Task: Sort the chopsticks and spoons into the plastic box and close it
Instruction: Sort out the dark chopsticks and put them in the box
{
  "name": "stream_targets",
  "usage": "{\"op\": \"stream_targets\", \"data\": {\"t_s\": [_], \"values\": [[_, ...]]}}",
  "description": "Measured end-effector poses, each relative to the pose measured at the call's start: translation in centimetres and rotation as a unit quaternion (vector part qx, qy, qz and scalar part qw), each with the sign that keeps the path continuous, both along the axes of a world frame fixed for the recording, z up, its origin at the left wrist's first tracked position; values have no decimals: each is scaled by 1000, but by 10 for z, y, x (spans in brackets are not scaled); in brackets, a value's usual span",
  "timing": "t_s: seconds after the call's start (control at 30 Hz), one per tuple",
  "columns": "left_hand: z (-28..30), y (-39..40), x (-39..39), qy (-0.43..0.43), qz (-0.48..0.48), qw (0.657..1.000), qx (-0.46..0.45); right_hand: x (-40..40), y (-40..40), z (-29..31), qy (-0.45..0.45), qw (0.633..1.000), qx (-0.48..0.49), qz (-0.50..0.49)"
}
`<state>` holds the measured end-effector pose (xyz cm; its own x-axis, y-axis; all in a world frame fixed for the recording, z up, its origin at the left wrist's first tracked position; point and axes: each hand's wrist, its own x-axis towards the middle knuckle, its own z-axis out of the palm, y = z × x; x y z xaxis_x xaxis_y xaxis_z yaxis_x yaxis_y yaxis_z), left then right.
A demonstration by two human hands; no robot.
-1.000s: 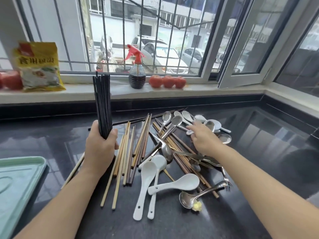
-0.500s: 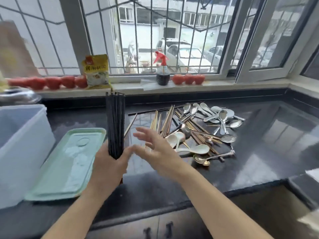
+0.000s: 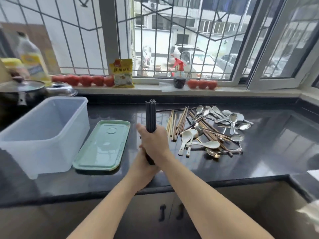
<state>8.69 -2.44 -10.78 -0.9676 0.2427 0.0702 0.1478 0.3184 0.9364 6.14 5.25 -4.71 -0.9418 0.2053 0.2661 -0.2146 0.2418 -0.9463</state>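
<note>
A wide window (image 3: pixel 172 40) with metal bars fills the wall behind the bench, and parked cars stand in the street outside. Under it runs a pale sill (image 3: pixel 146 88) that carries two rows of tomatoes (image 3: pixel 82 80), a yellow packet (image 3: pixel 122 73) and a dark spray bottle (image 3: pixel 179 75) with a red head. The bench (image 3: pixel 259 144) is black, glossy stone and it mirrors the window light; below its front edge are dark cabinet doors (image 3: pixel 155 213) with two small handles.

Far to the left of the fingers stands the plastic box (image 3: pixel 43 135), clear, open and upright. Behind it are a dark pot with a glass lid (image 3: pixel 20 87) and a steel lid (image 3: pixel 60 89). Between the box and the fingers lies the green lid (image 3: pixel 103 145), flat on the bench and just beside the box.

To the right of the fingers lie the wooden chopsticks (image 3: pixel 177 125) in a loose heap, mixed with white spoons (image 3: pixel 203 144) and metal spoons (image 3: pixel 233 118); some cross over each other.

The black chopsticks (image 3: pixel 150 114) are held upright as one bundle above the bench. The right hand (image 3: pixel 153 142) has its fingers closed around the middle of the bundle. The left hand (image 3: pixel 143 169) is lower and grips the bottom part, partly hidden under the right one.
</note>
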Motion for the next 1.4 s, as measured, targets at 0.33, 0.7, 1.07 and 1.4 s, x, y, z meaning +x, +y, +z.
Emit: {"op": "stream_targets", "data": {"t_s": [0.33, 0.7, 1.07, 1.4], "values": [[54, -186, 11, 405, 335, 804, -279, -22, -17, -39, -24, 998, -42, -50], [82, -212, -8, 265, 145, 851, -430, -38, -32, 23, -31, 996, -77, -29], [123, -158, -2, 182, 181, 955, -147, -44, -80, 145, -74, 973, -173, 134], [136, -222, -13, -8, 119, 983, 139, -35, -209, 129, -116, 963, -64, 233]]}}
